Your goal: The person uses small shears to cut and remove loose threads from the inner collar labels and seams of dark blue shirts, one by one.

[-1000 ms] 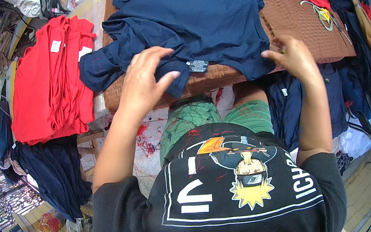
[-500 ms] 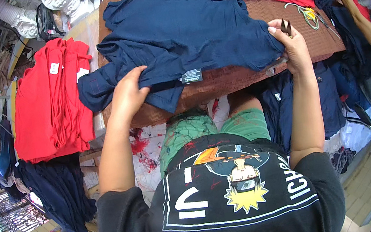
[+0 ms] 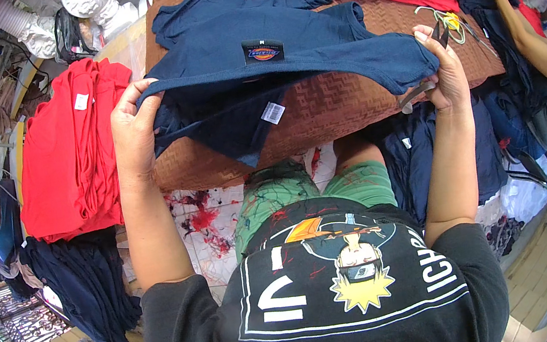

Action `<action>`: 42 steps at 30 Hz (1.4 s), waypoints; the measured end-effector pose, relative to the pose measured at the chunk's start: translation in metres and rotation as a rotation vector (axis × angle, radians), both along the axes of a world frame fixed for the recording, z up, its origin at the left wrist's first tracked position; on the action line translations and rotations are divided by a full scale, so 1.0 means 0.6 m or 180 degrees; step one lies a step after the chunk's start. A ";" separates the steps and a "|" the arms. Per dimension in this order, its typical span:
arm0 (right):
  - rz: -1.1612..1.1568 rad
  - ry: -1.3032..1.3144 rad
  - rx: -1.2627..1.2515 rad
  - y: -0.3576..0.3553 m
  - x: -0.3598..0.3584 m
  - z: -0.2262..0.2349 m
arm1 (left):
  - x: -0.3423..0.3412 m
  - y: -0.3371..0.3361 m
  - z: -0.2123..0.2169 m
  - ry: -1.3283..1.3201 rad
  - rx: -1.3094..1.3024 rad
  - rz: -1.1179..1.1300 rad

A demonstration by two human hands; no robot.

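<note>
A navy garment (image 3: 316, 32) is stretched taut from side to side between my two hands, a black label (image 3: 262, 52) facing up on its edge. My left hand (image 3: 135, 132) is closed on the garment's left end, thumb along the edge. My right hand (image 3: 447, 72) pinches the other end. That same hand also holds thread snips (image 3: 441, 37), whose dark tips stick up past the fingers; the rest is partly hidden by the palm. Below the stretched edge hangs a loose navy corner, with a small white tag (image 3: 272, 113) beside it.
A brown textured cloth (image 3: 348, 98) covers the work surface. Red folded garments (image 3: 74, 152) are stacked at left, navy ones (image 3: 442, 151) at right. Cord with a yellow piece (image 3: 453, 21) lies at far right. Another person's arm (image 3: 517, 18) reaches toward the far-right garments. Thread scraps (image 3: 202, 218) litter the floor.
My left hand has moved left and up, taking the garment's left end. The edge is now pulled tight and its black label shows. The other person's hand has shifted slightly.
</note>
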State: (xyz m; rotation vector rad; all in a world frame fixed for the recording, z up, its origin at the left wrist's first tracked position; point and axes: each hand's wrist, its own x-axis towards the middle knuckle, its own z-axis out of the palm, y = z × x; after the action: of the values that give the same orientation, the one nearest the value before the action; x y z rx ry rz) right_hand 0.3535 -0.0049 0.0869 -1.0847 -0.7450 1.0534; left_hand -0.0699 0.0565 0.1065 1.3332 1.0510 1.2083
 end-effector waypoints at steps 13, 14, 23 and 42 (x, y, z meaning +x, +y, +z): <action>-0.0320 -0.0892 0.1084 0.043 -0.006 0.159 | -0.104 0.048 0.216 0.0228 0.0935 0.1131; -0.0257 -0.0563 0.1030 0.101 0.032 0.151 | -0.109 0.113 0.194 -0.0160 0.0460 0.0933; 0.0314 -0.2567 -0.1271 0.104 0.009 -0.088 | -0.131 0.056 -0.129 -0.1395 -0.1525 -0.0863; 0.0461 -0.0863 0.0418 0.112 0.043 0.220 | -0.227 -0.104 0.233 -0.1342 0.1756 0.0557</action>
State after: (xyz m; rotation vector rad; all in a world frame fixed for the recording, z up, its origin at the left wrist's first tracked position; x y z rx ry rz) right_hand 0.3791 0.0625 0.2186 -1.0839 -1.1090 0.9738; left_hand -0.2061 -0.0057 0.2463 1.3160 0.5538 1.9076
